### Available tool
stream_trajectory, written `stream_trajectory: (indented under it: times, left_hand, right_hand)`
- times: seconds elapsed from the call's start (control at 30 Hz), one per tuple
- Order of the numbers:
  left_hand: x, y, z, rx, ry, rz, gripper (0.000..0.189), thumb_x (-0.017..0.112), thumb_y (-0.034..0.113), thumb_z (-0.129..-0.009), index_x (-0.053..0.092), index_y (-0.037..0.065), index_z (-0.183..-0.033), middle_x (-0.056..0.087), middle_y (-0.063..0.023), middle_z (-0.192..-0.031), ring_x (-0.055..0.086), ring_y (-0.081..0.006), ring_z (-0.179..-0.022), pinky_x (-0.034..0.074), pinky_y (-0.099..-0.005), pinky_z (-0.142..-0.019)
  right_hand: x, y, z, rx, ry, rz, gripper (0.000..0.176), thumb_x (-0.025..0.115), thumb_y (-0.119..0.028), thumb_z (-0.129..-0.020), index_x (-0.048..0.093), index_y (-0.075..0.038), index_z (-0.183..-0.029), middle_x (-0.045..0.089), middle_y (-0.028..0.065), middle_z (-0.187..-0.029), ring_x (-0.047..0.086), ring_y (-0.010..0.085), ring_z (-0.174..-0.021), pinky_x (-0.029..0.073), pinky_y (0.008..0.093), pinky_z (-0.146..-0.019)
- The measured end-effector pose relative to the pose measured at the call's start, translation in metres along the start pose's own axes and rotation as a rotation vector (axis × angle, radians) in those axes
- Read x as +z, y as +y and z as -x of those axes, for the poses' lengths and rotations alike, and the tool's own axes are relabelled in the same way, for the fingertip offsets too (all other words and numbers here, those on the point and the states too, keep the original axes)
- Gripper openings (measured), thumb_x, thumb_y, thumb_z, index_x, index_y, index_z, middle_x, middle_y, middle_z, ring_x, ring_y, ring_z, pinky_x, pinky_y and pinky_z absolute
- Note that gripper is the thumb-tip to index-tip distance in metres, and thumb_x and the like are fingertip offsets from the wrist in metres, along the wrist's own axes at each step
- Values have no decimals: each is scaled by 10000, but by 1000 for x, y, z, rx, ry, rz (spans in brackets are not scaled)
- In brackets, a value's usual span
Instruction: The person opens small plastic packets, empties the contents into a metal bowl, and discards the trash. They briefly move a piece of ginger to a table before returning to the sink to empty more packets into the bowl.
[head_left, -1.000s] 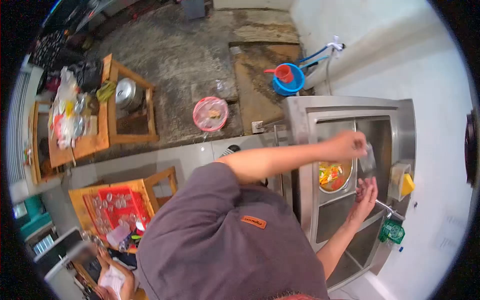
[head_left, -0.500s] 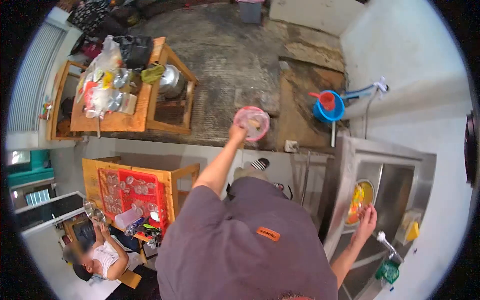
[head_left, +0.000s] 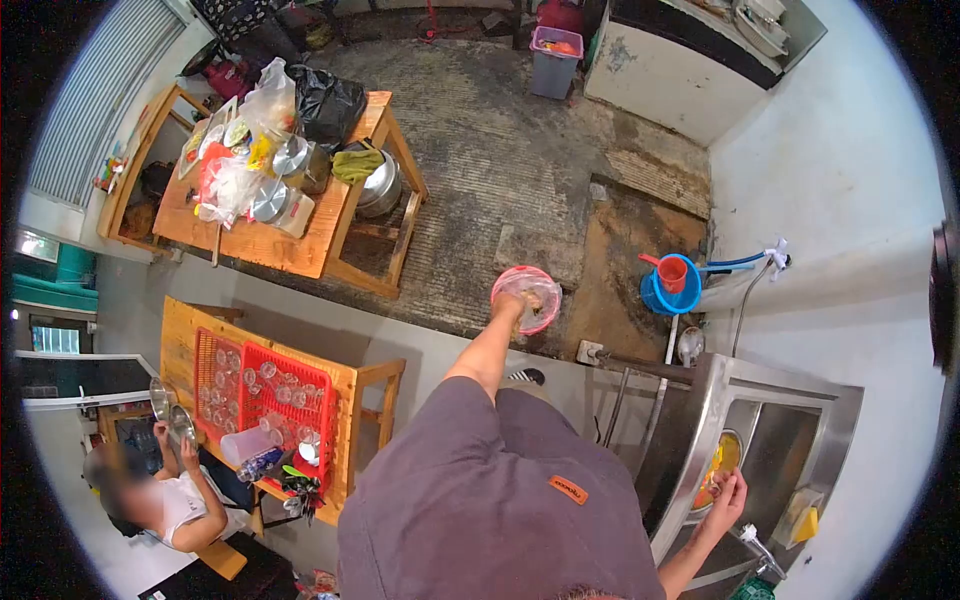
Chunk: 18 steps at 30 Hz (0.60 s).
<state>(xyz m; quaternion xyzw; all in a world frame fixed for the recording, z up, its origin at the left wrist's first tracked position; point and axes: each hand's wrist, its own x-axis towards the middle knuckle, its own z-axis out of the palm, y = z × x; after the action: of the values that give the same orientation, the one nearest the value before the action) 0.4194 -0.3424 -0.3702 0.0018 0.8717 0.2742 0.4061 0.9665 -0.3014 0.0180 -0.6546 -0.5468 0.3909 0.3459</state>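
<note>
My left hand (head_left: 512,306) reaches over the rim of a round pink-rimmed bin (head_left: 551,279) with a clear plastic liner; pale brownish scraps show inside, and my fingertips are hard to make out. On the right, my right hand (head_left: 732,494) is raised beside the metal sink (head_left: 790,440), its fingers drawn together; what they hold, if anything, is too small to name. Beyond those fingers, a round metal bowl (head_left: 737,437) sits in the sink with yellow and orange contents, partly hidden by the hand.
A blue bucket (head_left: 655,298) holds a red dipper (head_left: 672,272). Red racks of glasses (head_left: 290,372) stand on a wooden table (head_left: 180,345). Another table (head_left: 300,255) bears bags and containers. A seated person (head_left: 180,500) holds round metal pieces. A faucet (head_left: 760,550) stands by the sink.
The view has shifted, so most things appear lower in it. My left hand has moved from the bin's rim further over its inside. My right hand stays beside the bowl, fingers still together.
</note>
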Motion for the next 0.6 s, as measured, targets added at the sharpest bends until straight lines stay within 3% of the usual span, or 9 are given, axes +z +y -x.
stream_trajectory:
  times: [0.17, 0.27, 0.33, 0.37, 0.43, 0.5, 0.57, 0.6]
  left_hand:
    - [-7, 7, 3, 54, 52, 39, 356, 709, 274, -731, 716, -7, -949, 703, -207, -996, 704, -301, -917, 539, -400, -767]
    - [-40, 34, 51, 35, -73, 282, 374, 689, 281, -763, 707, -5, -1003, 700, -200, -1037, 702, -294, -938, 539, -424, -770]
    - [-57, 51, 84, -26, -115, 353, 290, 649, 241, -803, 697, 8, -967, 705, -171, -920, 702, -290, -838, 548, -449, -701]
    - [-34, 41, 69, -27, -111, 359, 290, 649, 241, -803, 697, 8, -967, 705, -171, -920, 702, -290, -838, 548, -449, -701]
    - [32, 24, 22, -1, -201, 629, 137, 592, 162, -820, 656, 43, -796, 656, -71, -698, 590, -195, -541, 459, -350, -499]
    - [32, 46, 68, -140, -659, 1057, 139, 534, 216, -930, 573, 100, -864, 530, -8, -659, 519, -127, -541, 428, -306, -453]
    - [15, 99, 172, -162, -893, 1152, 208, 507, 278, -969, 573, 93, -902, 518, 24, -680, 495, -86, -550, 373, -244, -439]
    - [15, 119, 219, -142, -908, 1117, 219, 507, 292, -973, 571, 93, -908, 513, 29, -688, 498, -86, -562, 381, -237, -442]
  right_hand:
    - [3, -8, -1, -36, 7, 10, 306, 539, -225, -1006, 571, -23, -1235, 620, 61, -1068, 625, 119, -865, 492, 242, -707]
    - [1, -4, -8, -75, -33, 9, 305, 542, -219, -1005, 574, -17, -1230, 623, 63, -1069, 626, 115, -855, 493, 241, -695]
    - [-2, -1, -15, -94, -47, 11, 304, 545, -215, -1004, 575, -14, -1229, 624, 62, -1072, 627, 115, -856, 495, 244, -693]
    - [-4, -2, -19, -105, -56, 12, 303, 548, -211, -1002, 576, -12, -1228, 626, 62, -1075, 627, 115, -858, 497, 246, -691]
    - [-7, -16, -16, -137, -68, 29, 308, 549, -211, -1001, 574, -8, -1231, 624, 67, -1077, 624, 125, -879, 494, 252, -718]
    - [-3, -20, -14, -167, -78, 40, 313, 550, -212, -1000, 571, -5, -1234, 622, 72, -1079, 622, 135, -900, 492, 258, -745]
    - [-1, -21, -11, -255, -108, 60, 311, 563, -189, -992, 569, 2, -1238, 622, 74, -1083, 624, 139, -914, 498, 271, -776]
    - [7, -41, -1, -241, -151, 65, 318, 574, -170, -984, 561, -6, -1255, 617, 79, -1096, 625, 152, -927, 498, 287, -815]
